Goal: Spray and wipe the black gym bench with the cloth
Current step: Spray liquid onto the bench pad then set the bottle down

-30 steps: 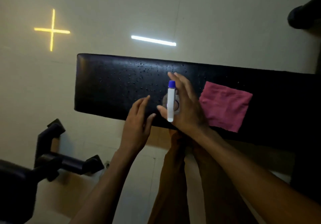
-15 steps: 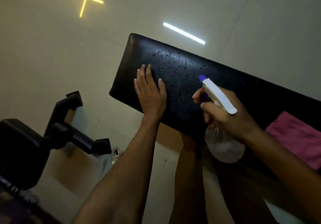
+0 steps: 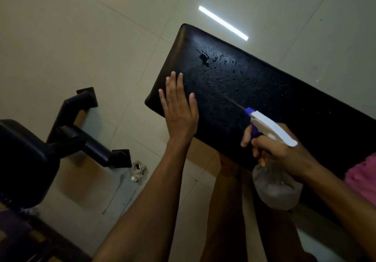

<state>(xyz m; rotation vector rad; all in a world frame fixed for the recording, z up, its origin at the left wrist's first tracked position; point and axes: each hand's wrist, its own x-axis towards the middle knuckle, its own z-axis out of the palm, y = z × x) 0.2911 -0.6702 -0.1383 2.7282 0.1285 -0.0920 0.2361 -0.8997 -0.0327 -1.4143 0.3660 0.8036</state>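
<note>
The black gym bench (image 3: 274,99) runs diagonally from upper centre to the right edge, with water droplets and a small puddle near its left end. My left hand (image 3: 180,109) lies flat on the bench's near left corner, fingers spread. My right hand (image 3: 284,152) grips a spray bottle (image 3: 270,131) with a white head, a purple nozzle and a clear body. Its nozzle points up-left along the bench, and a thin jet leaves it. The pink cloth (image 3: 364,178) lies on the bench at the right edge, partly cut off by the frame.
Black gym equipment with a padded part (image 3: 24,160) and a tube frame (image 3: 81,131) stands on the tiled floor at the left. A small metal fitting (image 3: 139,168) lies on the floor beside it. My legs (image 3: 225,211) are below the bench.
The view has swung left, so the cloth has slid to the right edge. My left hand has settled flat on the bench. The bottle has turned to aim along the bench, and more droplets show.
</note>
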